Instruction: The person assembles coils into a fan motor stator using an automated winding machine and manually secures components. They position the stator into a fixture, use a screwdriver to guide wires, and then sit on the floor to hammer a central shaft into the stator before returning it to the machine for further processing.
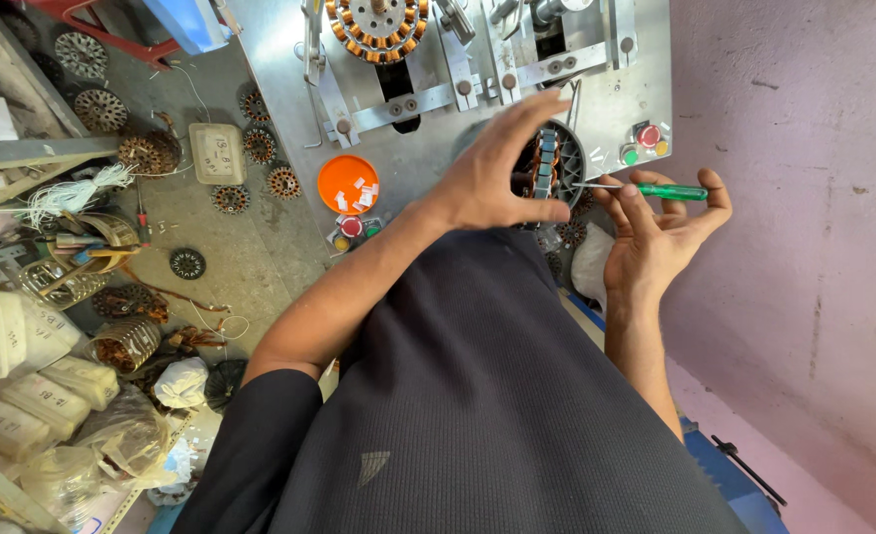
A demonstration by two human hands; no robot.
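Observation:
My left hand (497, 173) reaches across my body and grips a round motor stator (549, 163) with copper windings, thumb below and fingers spread over its top. My right hand (655, 232) holds a green-handled screwdriver (670, 191) whose thin metal tip points left into the stator's edge. Both hands are over the front of a grey metal winding machine (438, 59).
An orange lid (347, 184) with small white paper bits sits on the machine plate. Another wound stator (378, 25) is mounted at the top. Red and green buttons (645, 138) lie at the right. Several stators, wire and bags litter the floor at left. A pink wall stands at right.

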